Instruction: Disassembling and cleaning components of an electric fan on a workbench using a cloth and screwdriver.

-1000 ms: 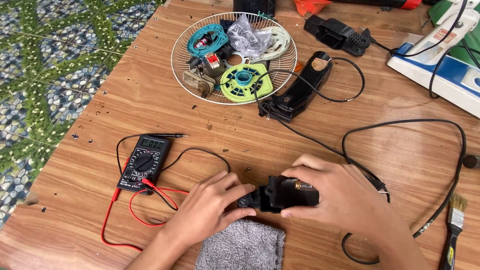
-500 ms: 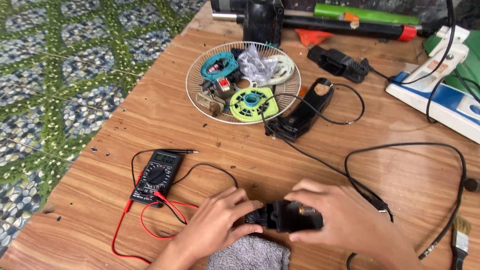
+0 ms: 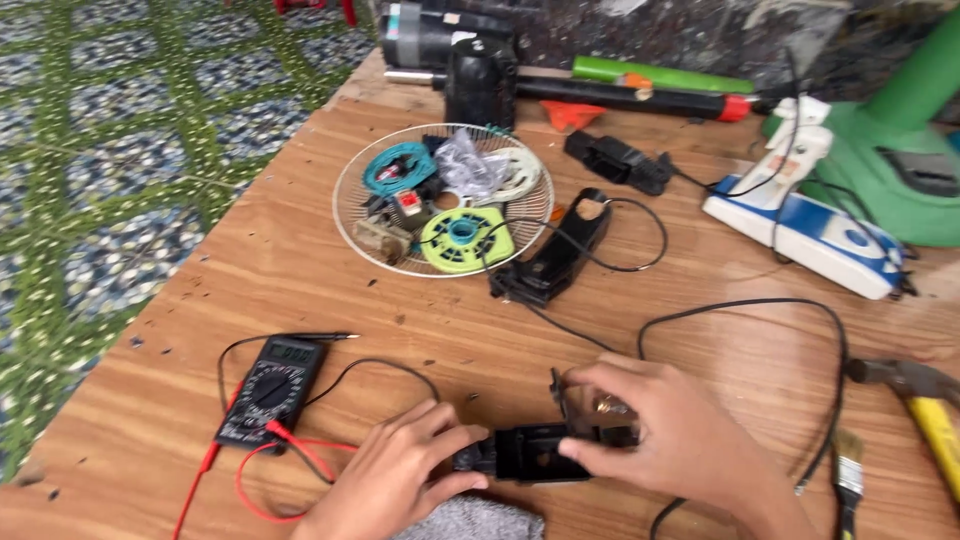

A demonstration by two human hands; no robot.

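Both my hands grip a small black plastic part (image 3: 535, 452) low on the wooden table (image 3: 300, 250). My left hand (image 3: 395, 478) pinches its left end. My right hand (image 3: 665, 440) covers its right end, fingers curled over the top, hiding a small brass piece there. A grey cloth (image 3: 475, 520) lies just below the part. A black multimeter (image 3: 270, 388) with red and black leads sits to the left of my left hand.
A round wire fan guard (image 3: 350, 195) holds coloured spools and small parts. A black housing (image 3: 555, 262) with a cable lies beyond my hands. A white and blue appliance (image 3: 810, 235), a brush (image 3: 848, 480) and a yellow-handled hammer (image 3: 925, 405) sit at the right.
The view has tilted up, showing more of the table's far side. My hands keep hold of the black part, and my right fingers have shifted over its top.
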